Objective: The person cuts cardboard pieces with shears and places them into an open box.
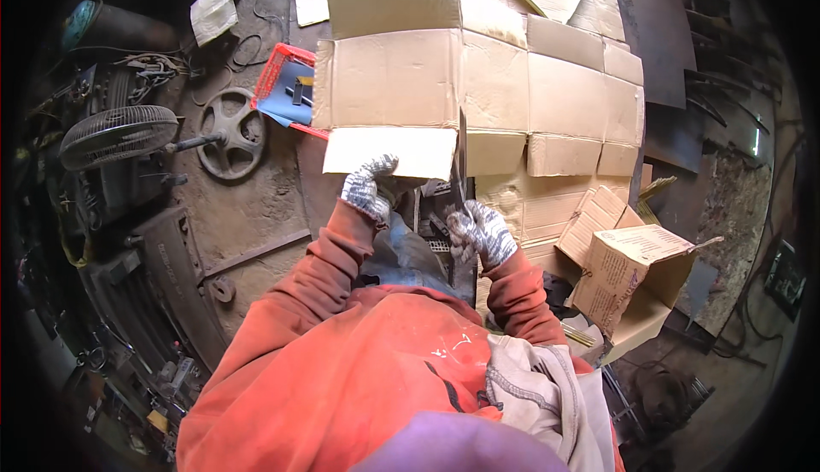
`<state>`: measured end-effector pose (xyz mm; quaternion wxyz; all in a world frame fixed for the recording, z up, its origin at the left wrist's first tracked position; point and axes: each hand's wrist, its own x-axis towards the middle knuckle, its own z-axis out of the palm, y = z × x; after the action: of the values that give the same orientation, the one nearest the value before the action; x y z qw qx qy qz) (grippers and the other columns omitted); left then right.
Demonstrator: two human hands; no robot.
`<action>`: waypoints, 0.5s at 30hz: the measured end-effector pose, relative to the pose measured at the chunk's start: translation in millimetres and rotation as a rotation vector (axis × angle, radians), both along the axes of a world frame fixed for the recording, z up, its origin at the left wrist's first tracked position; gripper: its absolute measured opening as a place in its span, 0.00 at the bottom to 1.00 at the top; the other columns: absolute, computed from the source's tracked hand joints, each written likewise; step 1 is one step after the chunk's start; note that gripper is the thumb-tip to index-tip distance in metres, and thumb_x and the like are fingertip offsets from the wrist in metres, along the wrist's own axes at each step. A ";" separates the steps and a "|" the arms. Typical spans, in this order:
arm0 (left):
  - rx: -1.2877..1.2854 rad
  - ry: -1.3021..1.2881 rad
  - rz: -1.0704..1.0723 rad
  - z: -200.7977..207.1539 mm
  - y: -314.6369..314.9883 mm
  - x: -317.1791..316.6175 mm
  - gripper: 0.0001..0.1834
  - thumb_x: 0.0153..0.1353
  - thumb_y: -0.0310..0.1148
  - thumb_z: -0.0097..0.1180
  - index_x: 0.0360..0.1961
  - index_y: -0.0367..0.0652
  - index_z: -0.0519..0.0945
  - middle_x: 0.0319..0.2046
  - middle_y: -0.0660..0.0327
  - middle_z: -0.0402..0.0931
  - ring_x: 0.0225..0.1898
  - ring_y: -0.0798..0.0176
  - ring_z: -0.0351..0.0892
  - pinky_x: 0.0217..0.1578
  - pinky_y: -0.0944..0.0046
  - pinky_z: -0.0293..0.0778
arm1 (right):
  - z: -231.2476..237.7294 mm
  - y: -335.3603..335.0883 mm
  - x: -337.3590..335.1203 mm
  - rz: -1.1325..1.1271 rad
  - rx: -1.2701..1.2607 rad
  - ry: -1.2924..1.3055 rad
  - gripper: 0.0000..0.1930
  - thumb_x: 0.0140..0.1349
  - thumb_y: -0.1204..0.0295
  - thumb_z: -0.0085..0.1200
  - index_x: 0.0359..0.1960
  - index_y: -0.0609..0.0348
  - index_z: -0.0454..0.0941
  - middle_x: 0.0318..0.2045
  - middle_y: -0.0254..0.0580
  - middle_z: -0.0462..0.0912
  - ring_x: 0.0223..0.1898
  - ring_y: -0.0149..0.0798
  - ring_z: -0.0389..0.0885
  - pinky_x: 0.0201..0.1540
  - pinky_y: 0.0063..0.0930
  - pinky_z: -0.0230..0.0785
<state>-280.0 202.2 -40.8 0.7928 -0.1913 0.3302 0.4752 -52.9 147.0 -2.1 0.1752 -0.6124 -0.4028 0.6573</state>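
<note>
My left hand (366,190), in a grey-and-white knitted glove, grips the near flap of an unfolded cardboard sheet (393,79). Its thumb lies over the flap's edge and the other fingers are partly hidden. Just right of the sheet, a narrow dark blade-like piece (459,160) runs away from me. My right hand (485,233), gloved alike, is closed at the near end of that piece; what its curled fingers hold is hard to make out.
More flattened cardboard (564,87) spreads to the right, with an open cardboard box (636,280) nearer me. At left are a red plastic crate (278,75), a spoked metal wheel (231,134), a fan (120,136) and dark machinery (171,275). Metal sheets (658,45) lie far right.
</note>
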 end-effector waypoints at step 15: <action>-0.096 0.180 -0.049 12.4 -37.6 -7.1 0.15 0.59 0.27 0.56 0.47 0.37 0.75 0.42 0.51 0.78 0.44 0.53 0.78 0.45 0.54 0.77 | 27.8 39.4 -38.2 -0.199 0.031 0.067 0.14 0.61 0.60 0.58 0.28 0.59 0.78 0.19 0.29 0.74 0.23 0.26 0.69 0.25 0.25 0.63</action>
<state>-287.1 164.6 -28.3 0.7612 -0.1776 0.4270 0.4546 -91.1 186.4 25.7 0.2624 -0.6244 -0.3440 0.6503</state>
